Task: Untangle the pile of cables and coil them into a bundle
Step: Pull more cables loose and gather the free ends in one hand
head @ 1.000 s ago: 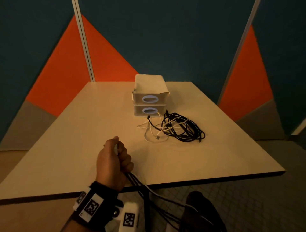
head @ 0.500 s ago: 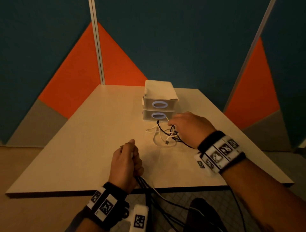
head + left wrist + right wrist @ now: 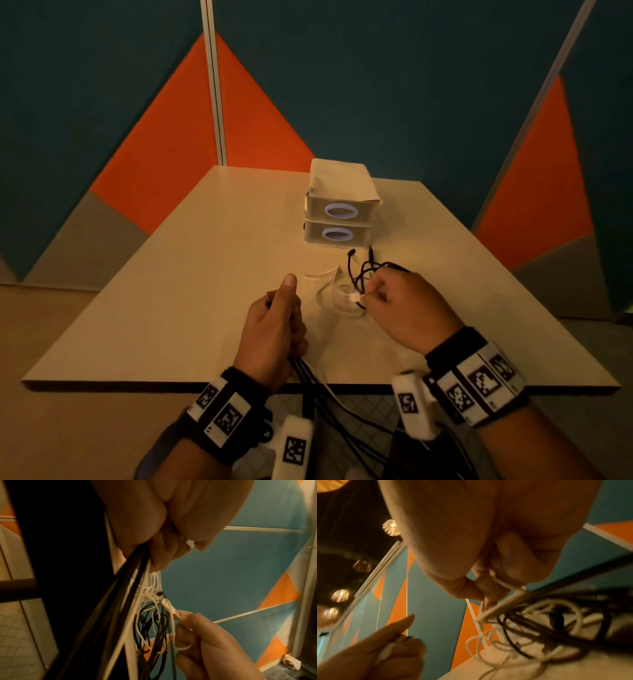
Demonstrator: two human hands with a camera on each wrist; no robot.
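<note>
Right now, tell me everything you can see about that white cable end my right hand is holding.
The white cable is thin, round and smooth, plastic by its look, and ends in a small white plug. The right hand pinches it just behind the plug, with the plug pointing toward the left hand, which does not touch it. Behind the pinch the cable loops down into the tangled pile of white and black cables on the table, still threaded among them. The plug type is too small to tell.

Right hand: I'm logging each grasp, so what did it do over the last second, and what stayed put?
The right hand came into view, reached the cable pile and now pinches a white cable's plug end, drawing it nearer. The left hand kept gripping its hanging cables; the drawer box stayed.
</note>
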